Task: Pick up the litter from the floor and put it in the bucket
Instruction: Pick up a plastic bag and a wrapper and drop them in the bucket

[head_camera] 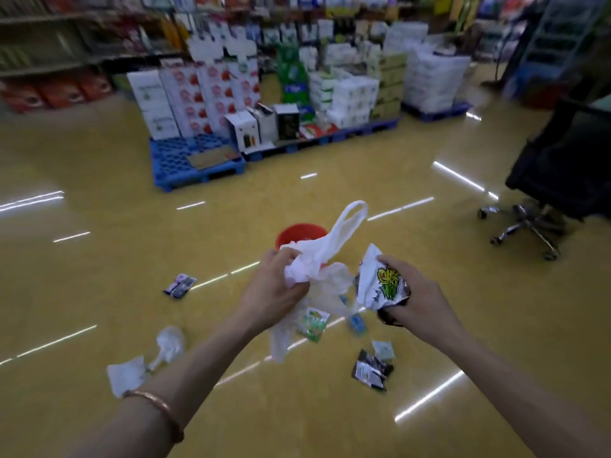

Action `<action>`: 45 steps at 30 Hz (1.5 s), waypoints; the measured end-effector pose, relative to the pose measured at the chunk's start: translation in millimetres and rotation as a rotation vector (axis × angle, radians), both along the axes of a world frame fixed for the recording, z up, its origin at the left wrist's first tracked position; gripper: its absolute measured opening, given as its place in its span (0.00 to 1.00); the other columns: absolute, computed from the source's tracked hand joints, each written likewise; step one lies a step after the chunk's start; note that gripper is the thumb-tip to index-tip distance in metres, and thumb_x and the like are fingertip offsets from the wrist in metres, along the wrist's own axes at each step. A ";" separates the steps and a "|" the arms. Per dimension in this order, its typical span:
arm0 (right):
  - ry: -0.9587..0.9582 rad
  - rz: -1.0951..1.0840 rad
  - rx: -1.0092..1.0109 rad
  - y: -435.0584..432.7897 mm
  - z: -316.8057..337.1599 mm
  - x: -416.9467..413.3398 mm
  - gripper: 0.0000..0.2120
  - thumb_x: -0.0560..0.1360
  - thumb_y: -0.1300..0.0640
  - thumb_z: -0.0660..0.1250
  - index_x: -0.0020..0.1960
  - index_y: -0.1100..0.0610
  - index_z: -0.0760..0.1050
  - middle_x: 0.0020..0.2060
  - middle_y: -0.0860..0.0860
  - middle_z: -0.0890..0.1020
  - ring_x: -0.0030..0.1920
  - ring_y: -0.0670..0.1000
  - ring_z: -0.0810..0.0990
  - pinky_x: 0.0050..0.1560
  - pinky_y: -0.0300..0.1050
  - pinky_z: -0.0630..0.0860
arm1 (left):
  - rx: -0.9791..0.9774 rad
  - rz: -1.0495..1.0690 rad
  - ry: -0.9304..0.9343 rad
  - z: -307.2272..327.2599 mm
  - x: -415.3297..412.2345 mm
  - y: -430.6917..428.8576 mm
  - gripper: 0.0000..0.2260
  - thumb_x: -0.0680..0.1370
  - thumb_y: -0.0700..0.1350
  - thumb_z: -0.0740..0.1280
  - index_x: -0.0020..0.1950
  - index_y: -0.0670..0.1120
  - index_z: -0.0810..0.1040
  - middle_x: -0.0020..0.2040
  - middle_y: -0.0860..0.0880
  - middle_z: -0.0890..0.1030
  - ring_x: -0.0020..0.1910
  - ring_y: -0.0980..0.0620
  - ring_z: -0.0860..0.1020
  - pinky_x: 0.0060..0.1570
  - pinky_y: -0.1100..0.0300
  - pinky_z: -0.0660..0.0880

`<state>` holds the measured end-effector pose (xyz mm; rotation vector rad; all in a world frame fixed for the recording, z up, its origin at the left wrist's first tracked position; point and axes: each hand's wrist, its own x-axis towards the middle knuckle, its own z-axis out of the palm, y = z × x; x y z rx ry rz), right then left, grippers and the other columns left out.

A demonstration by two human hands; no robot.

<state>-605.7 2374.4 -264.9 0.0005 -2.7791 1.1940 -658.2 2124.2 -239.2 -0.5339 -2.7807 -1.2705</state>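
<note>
left hand [274, 285] has fingers curled round a bunched white plastic bag [330, 249], held in front of the red bucket [287, 237] (bag handle loop sticks up past its rim). right hand [413, 292] grips a white/green snack wrapper [380, 282] just right of bucket. litter on floor: dark packet [180, 285] left of bucket; green sachet [312, 323], black packet [372, 370], crumpled white bags [170, 343] on the camera side of bucket
</note>
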 end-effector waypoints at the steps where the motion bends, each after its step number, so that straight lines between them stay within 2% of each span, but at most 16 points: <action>1: 0.030 0.014 0.005 -14.9 11.6 -11.1 0.37 0.64 0.66 0.73 0.67 0.42 0.67 0.55 0.47 0.76 0.51 0.49 0.76 0.45 0.36 0.70 | -0.001 0.024 0.021 8.9 -7.5 -18.1 0.14 0.72 0.42 0.69 0.57 0.45 0.75 0.52 0.49 0.70 0.49 0.55 0.69 0.44 0.67 0.60; 3: 0.106 0.042 0.015 -46.1 33.8 -34.7 0.39 0.63 0.67 0.74 0.66 0.40 0.66 0.53 0.46 0.75 0.51 0.47 0.74 0.44 0.26 0.68 | 0.005 0.068 0.066 24.0 -22.1 -53.3 0.15 0.72 0.41 0.70 0.58 0.46 0.75 0.53 0.50 0.70 0.50 0.54 0.69 0.45 0.66 0.61; 5: 0.168 0.060 0.022 -78.7 50.4 -57.7 0.39 0.63 0.68 0.74 0.67 0.42 0.67 0.54 0.47 0.75 0.51 0.45 0.73 0.46 0.22 0.67 | 0.011 0.109 0.098 36.9 -33.7 -87.5 0.15 0.73 0.41 0.70 0.58 0.47 0.75 0.53 0.52 0.70 0.51 0.54 0.70 0.45 0.65 0.62; 11: 0.266 0.089 -0.035 -167.1 72.5 -116.8 0.38 0.63 0.66 0.76 0.69 0.47 0.68 0.56 0.48 0.76 0.53 0.47 0.75 0.51 0.35 0.69 | 0.053 0.200 0.157 55.3 -61.2 -180.7 0.13 0.72 0.41 0.70 0.53 0.53 0.73 0.54 0.53 0.69 0.50 0.57 0.69 0.40 0.77 0.64; 14: 0.244 0.072 -0.045 -195.2 72.9 -140.0 0.37 0.66 0.63 0.76 0.71 0.49 0.66 0.53 0.48 0.75 0.53 0.48 0.75 0.50 0.36 0.69 | 0.066 0.275 0.123 56.7 -76.0 -212.8 0.16 0.70 0.41 0.73 0.51 0.52 0.70 0.54 0.52 0.66 0.47 0.57 0.70 0.38 0.75 0.65; 16: 0.214 0.085 -0.041 -206.4 70.1 -155.0 0.34 0.68 0.60 0.76 0.71 0.50 0.67 0.55 0.51 0.76 0.55 0.50 0.76 0.53 0.39 0.70 | 0.083 0.299 0.137 53.8 -87.2 -225.9 0.16 0.69 0.43 0.75 0.50 0.51 0.71 0.53 0.52 0.64 0.45 0.63 0.70 0.38 0.73 0.65; 18: 0.201 0.082 -0.043 -214.6 66.4 -169.6 0.32 0.68 0.58 0.76 0.70 0.51 0.68 0.58 0.52 0.78 0.56 0.51 0.77 0.54 0.40 0.71 | 0.082 0.313 0.163 47.5 -98.9 -234.2 0.14 0.68 0.45 0.75 0.48 0.50 0.71 0.53 0.52 0.63 0.43 0.68 0.69 0.36 0.75 0.67; 19: 0.198 0.077 -0.047 -218.3 64.3 -177.1 0.32 0.68 0.57 0.76 0.69 0.51 0.69 0.58 0.52 0.78 0.56 0.51 0.77 0.54 0.40 0.72 | 0.063 0.323 0.166 42.7 -105.1 -237.5 0.13 0.68 0.45 0.74 0.47 0.49 0.72 0.54 0.52 0.63 0.42 0.66 0.70 0.36 0.74 0.66; 21: 0.193 0.075 -0.056 -225.4 59.7 -192.9 0.31 0.68 0.57 0.75 0.69 0.50 0.69 0.58 0.52 0.79 0.56 0.51 0.78 0.55 0.41 0.73 | 0.001 0.329 0.157 30.9 -119.9 -242.7 0.10 0.68 0.43 0.73 0.45 0.46 0.74 0.56 0.52 0.64 0.41 0.55 0.73 0.36 0.64 0.68; 23: 0.182 0.079 -0.064 -231.6 53.0 -211.7 0.31 0.69 0.57 0.75 0.69 0.49 0.69 0.57 0.51 0.79 0.56 0.50 0.78 0.55 0.40 0.73 | -0.033 0.300 0.141 18.6 -141.0 -248.2 0.10 0.68 0.39 0.72 0.40 0.49 0.72 0.54 0.52 0.68 0.42 0.50 0.74 0.35 0.60 0.68; 26: 0.153 0.090 -0.077 -236.8 38.2 -247.7 0.30 0.69 0.57 0.75 0.69 0.49 0.69 0.56 0.49 0.79 0.54 0.48 0.78 0.53 0.38 0.73 | -0.048 0.264 0.140 -0.7 -183.0 -253.8 0.19 0.68 0.36 0.70 0.33 0.55 0.64 0.44 0.54 0.71 0.37 0.56 0.71 0.31 0.70 0.63; 29: 0.115 0.077 -0.076 -235.5 22.0 -294.0 0.30 0.69 0.57 0.75 0.69 0.49 0.69 0.56 0.47 0.78 0.54 0.46 0.77 0.53 0.38 0.73 | -0.044 0.251 0.099 -17.9 -231.5 -252.7 0.19 0.69 0.34 0.68 0.32 0.54 0.63 0.38 0.56 0.70 0.34 0.60 0.70 0.31 0.70 0.63; 35: 0.009 0.065 -0.114 -228.4 10.1 -396.5 0.30 0.70 0.58 0.74 0.69 0.49 0.69 0.57 0.48 0.78 0.54 0.45 0.76 0.51 0.31 0.71 | -0.073 0.246 0.011 -26.1 -337.5 -252.8 0.17 0.68 0.34 0.68 0.33 0.52 0.64 0.37 0.55 0.69 0.33 0.60 0.69 0.30 0.68 0.63; 39: 0.028 0.072 -0.101 -227.3 11.3 -463.0 0.30 0.70 0.57 0.75 0.69 0.50 0.69 0.56 0.46 0.78 0.55 0.45 0.76 0.51 0.28 0.69 | -0.052 0.264 0.061 -12.9 -404.6 -257.2 0.19 0.67 0.34 0.69 0.33 0.53 0.63 0.37 0.55 0.69 0.34 0.61 0.69 0.32 0.71 0.64; 42: 0.011 0.080 -0.101 -229.4 5.6 -499.1 0.30 0.70 0.58 0.74 0.69 0.52 0.69 0.57 0.47 0.78 0.55 0.46 0.76 0.47 0.21 0.68 | -0.049 0.255 0.081 -9.7 -440.3 -263.1 0.19 0.67 0.33 0.70 0.33 0.53 0.63 0.36 0.55 0.68 0.35 0.65 0.70 0.33 0.72 0.64; 45: -0.016 0.088 -0.073 -230.1 -4.6 -530.8 0.29 0.70 0.57 0.74 0.69 0.52 0.69 0.58 0.48 0.78 0.56 0.46 0.77 0.50 0.29 0.69 | -0.068 0.232 0.068 -15.4 -480.0 -265.6 0.19 0.67 0.34 0.70 0.33 0.54 0.62 0.36 0.56 0.68 0.34 0.63 0.69 0.33 0.72 0.63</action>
